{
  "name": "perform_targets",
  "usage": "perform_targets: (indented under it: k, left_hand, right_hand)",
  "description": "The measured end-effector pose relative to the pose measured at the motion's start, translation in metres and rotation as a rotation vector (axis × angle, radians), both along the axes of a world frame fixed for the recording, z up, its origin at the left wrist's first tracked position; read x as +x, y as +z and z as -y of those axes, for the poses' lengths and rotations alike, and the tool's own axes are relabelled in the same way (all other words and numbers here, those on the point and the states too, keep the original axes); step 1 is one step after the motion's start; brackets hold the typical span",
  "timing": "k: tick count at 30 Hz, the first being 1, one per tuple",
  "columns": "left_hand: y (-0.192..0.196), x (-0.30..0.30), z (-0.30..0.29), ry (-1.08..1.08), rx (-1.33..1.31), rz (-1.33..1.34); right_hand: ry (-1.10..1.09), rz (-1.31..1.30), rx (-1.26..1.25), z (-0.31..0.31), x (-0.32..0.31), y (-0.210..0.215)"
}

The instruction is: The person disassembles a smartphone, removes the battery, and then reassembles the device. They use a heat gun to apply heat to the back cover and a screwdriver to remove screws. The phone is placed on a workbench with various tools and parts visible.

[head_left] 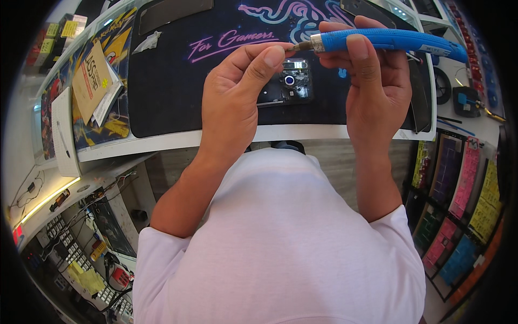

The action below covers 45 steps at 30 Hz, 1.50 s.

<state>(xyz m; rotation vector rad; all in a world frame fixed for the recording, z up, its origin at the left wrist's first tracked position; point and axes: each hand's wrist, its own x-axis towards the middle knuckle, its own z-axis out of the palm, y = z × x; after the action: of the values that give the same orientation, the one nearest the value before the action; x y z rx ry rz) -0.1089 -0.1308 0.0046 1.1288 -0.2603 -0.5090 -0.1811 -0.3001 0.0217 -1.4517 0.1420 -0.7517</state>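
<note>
My right hand (375, 81) is wrapped round a long blue-handled tool (372, 40) with a metal collar and a narrow tapered tip pointing left. Its thumb presses along the handle. My left hand (243, 81) is closed in a pinch right at the tool's tip. Whether its thumb and forefinger hold the tip itself or a tiny part against it cannot be made out. Below the hands, on the dark desk mat (162, 97), lies a small opened device (302, 93) with a round blue-ringed lens. My left hand partly covers its left side.
Flat dark panels (172, 15) lie at the mat's far edge, near a crumpled translucent scrap (147, 42). A brown envelope (93, 81) and papers sit at left beside a white keyboard (62, 132). A black tape-like roll (442, 86) is at right, above racks of colourful packages (464, 178).
</note>
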Motion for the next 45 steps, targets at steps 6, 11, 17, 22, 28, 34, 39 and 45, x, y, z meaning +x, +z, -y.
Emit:
perform_targets:
  k: [6,11,17,22,28,34,39,45]
  left_hand:
    - [0.004,0.006,-0.007,-0.085,-0.071,-0.032]
    - [0.010,0.008,-0.007,-0.099,-0.101,-0.033]
    - [0.010,0.008,-0.006,-0.061,-0.032,0.060]
    - [0.005,0.015,-0.005,0.024,0.151,0.380]
    - [-0.002,0.021,-0.002,0.095,0.221,0.619]
    - [-0.005,0.036,-0.007,0.129,0.466,1.121]
    - [-0.007,0.043,-0.012,0.100,0.591,1.252]
    - [-0.011,0.040,-0.017,-0.114,0.656,1.075]
  right_hand:
    - [0.015,0.099,-0.157,-0.001,0.000,0.008]
    - [0.028,0.129,-0.215,0.002,0.003,0.016]
    - [0.059,0.111,-0.228,0.003,0.002,0.019]
    - [0.081,0.046,-0.229,0.002,0.001,0.031]
    - [-0.082,-0.155,-0.065,-0.021,0.001,0.047]
    - [0.013,-0.267,-0.001,-0.010,0.001,0.050]
    - [0.128,-0.245,0.102,-0.002,0.004,0.032]
    - [0.205,-0.221,-0.263,0.002,0.007,0.013]
